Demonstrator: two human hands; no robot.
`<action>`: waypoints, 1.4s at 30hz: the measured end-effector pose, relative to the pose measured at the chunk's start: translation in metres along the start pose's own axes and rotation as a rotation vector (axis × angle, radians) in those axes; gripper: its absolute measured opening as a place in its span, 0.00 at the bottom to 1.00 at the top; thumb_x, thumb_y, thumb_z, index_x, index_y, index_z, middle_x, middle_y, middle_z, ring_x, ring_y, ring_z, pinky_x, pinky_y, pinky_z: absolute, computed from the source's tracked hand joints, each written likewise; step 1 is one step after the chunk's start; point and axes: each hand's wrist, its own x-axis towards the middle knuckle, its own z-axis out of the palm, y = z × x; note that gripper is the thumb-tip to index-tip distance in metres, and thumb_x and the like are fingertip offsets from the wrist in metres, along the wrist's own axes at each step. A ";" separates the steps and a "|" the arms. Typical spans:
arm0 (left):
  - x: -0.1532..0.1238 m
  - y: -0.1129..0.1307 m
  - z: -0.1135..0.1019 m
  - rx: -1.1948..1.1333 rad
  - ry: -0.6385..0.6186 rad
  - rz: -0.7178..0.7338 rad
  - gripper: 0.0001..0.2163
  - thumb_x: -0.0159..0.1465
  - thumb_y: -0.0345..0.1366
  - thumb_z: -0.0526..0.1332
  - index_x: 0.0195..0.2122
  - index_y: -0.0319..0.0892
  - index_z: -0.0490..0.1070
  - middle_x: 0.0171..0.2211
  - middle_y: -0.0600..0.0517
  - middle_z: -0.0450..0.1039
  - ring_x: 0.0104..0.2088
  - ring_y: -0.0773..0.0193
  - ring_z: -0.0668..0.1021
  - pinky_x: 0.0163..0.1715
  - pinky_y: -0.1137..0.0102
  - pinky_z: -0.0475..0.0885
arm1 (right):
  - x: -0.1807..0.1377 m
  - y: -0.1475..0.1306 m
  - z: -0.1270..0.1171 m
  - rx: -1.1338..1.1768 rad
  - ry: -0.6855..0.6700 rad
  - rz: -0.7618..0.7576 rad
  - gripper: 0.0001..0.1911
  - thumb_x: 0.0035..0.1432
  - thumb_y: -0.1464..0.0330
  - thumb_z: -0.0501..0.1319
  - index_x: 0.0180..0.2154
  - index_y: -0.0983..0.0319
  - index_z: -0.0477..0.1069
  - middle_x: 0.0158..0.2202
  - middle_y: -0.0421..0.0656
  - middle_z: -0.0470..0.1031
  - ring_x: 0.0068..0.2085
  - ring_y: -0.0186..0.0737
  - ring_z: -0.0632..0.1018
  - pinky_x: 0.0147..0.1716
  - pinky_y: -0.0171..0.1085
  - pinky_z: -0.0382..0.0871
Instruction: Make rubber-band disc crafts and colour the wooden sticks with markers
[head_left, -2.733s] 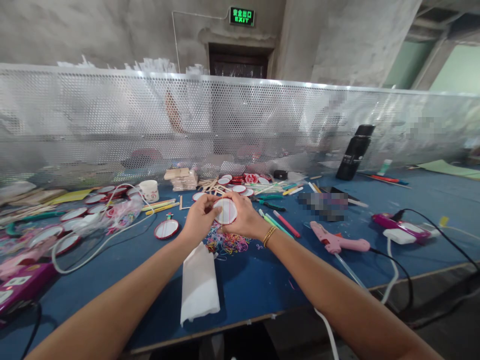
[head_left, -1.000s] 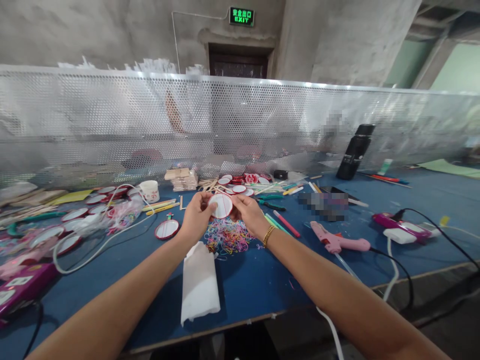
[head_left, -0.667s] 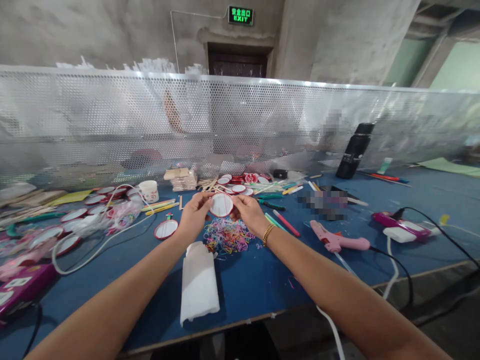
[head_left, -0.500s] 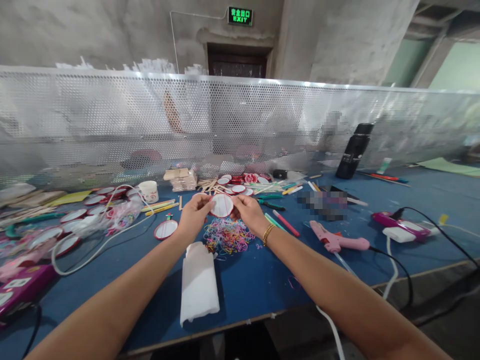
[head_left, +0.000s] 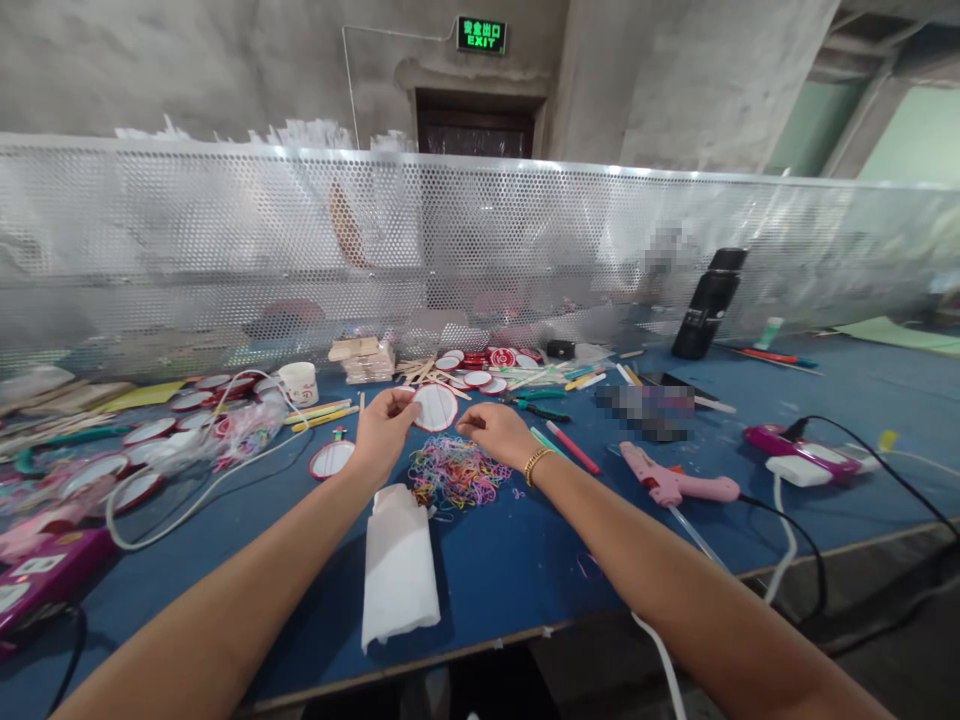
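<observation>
My left hand (head_left: pixel 385 432) pinches the left edge of a round white disc with a red rim (head_left: pixel 436 408), held up above the table. Just right of the disc and apart from it, my right hand (head_left: pixel 499 434) has its fingertips drawn together; whatever may be between them is too small to make out. Below both hands lies a heap of small colourful rubber bands (head_left: pixel 457 475). A folded white cloth or paper (head_left: pixel 400 570) rests nearer to me. Another red-rimmed disc (head_left: pixel 331 460) with a small coloured piece at its top lies left of my left hand.
A pink glue gun (head_left: pixel 675 480) and a purple power strip (head_left: pixel 802 453) with cords lie at right. Pliers (head_left: pixel 541 405), markers (head_left: pixel 574 447) and a black bottle (head_left: pixel 709 303) stand or lie farther back. A paper cup (head_left: pixel 298 383) is at left. Perforated metal (head_left: pixel 480 240) borders the table.
My right hand has let go of the disc's right edge and moved slightly away, its fingers drawn together. The disc, still in my left hand, has shifted a little left.
</observation>
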 end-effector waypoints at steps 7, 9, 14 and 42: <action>-0.001 -0.004 0.002 -0.012 -0.016 0.011 0.10 0.49 0.38 0.66 0.30 0.40 0.71 0.21 0.57 0.68 0.20 0.71 0.66 0.20 0.74 0.60 | -0.001 -0.002 0.012 -0.182 -0.091 -0.032 0.12 0.60 0.61 0.61 0.37 0.59 0.81 0.37 0.45 0.79 0.40 0.41 0.76 0.43 0.36 0.64; -0.001 -0.004 0.002 -0.008 -0.016 0.016 0.09 0.49 0.38 0.66 0.30 0.40 0.71 0.20 0.57 0.67 0.20 0.71 0.66 0.20 0.74 0.60 | -0.002 -0.005 0.015 -0.215 -0.108 -0.030 0.11 0.59 0.61 0.62 0.36 0.59 0.81 0.38 0.46 0.79 0.42 0.43 0.76 0.47 0.37 0.64; -0.001 -0.003 0.002 0.004 -0.019 0.023 0.09 0.50 0.38 0.65 0.30 0.40 0.71 0.20 0.57 0.67 0.20 0.71 0.66 0.20 0.74 0.61 | -0.001 -0.007 0.012 -0.179 -0.119 -0.018 0.07 0.55 0.67 0.63 0.34 0.60 0.80 0.37 0.45 0.80 0.41 0.41 0.77 0.44 0.35 0.65; -0.001 -0.003 0.001 -0.001 -0.010 0.003 0.10 0.50 0.38 0.67 0.31 0.41 0.71 0.21 0.57 0.68 0.21 0.70 0.67 0.21 0.74 0.61 | 0.000 0.004 -0.030 -0.145 -0.085 0.031 0.07 0.56 0.65 0.63 0.33 0.60 0.80 0.34 0.43 0.82 0.36 0.38 0.79 0.34 0.33 0.65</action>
